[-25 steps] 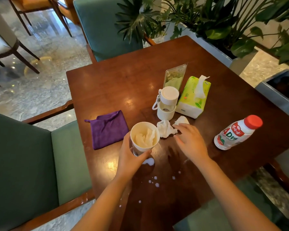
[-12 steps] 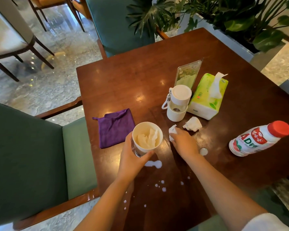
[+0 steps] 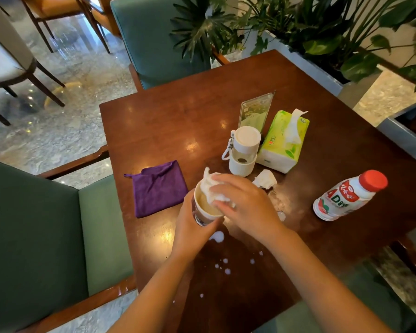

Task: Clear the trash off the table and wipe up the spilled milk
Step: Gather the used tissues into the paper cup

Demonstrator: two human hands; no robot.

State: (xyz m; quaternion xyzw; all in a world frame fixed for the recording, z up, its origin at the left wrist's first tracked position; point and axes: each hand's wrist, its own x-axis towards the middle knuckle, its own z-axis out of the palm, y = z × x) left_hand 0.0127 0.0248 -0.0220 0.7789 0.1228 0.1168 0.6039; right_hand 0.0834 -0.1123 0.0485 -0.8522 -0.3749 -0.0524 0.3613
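My left hand (image 3: 193,230) grips a white paper cup (image 3: 204,211) near the middle of the dark wooden table (image 3: 168,121). Over the cup's mouth my right hand (image 3: 247,207) presses a crumpled white tissue (image 3: 210,187) down into it. A second crumpled tissue (image 3: 264,179) lies on the table to the right of the cup. White milk drops (image 3: 222,266) and a small puddle (image 3: 217,236) are spread on the table in front of the cup. A folded purple cloth (image 3: 157,187) lies to the left of the cup.
A white tumbler (image 3: 244,150), a green tissue pack (image 3: 282,143) and a clear sign stand (image 3: 256,110) are behind the cup. A milk bottle with a red cap (image 3: 346,197) lies on its side at the right. Green chairs (image 3: 46,236) flank the table; planters stand at the right.
My right hand picked a crumpled tissue off the table beside the cup and brought it left over the cup's mouth. My left hand kept hold of the cup.
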